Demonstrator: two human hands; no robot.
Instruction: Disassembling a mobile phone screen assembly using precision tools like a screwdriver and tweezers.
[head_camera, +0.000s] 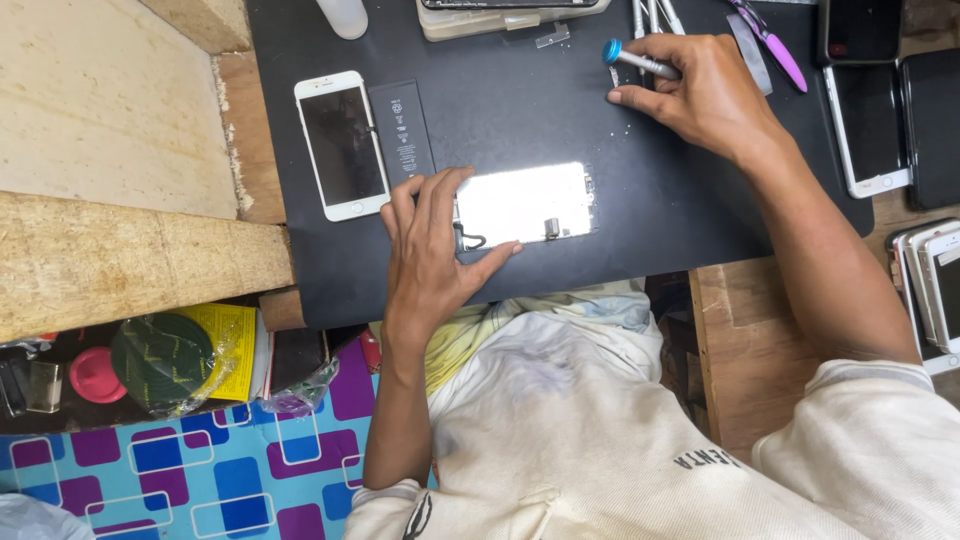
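Observation:
My left hand (428, 250) rests on the near end of a shiny metal phone display panel (525, 203) lying face down on a black work mat (620, 200), fingers spread over its left edge. My right hand (700, 92) is farther back on the mat, closed around a small silver screwdriver (640, 62) with a blue cap. To the left of the panel lie a white phone (342, 145) with a dark screen and a black flat battery (402, 128) beside it.
Tweezers and a purple tool (770, 40) lie at the mat's far edge by a clear tray (470, 22). Several phones (880, 120) are stacked at the right. Wooden boards (120, 255) border the left; a patterned cloth (200, 470) and wrapped items (165, 360) sit below.

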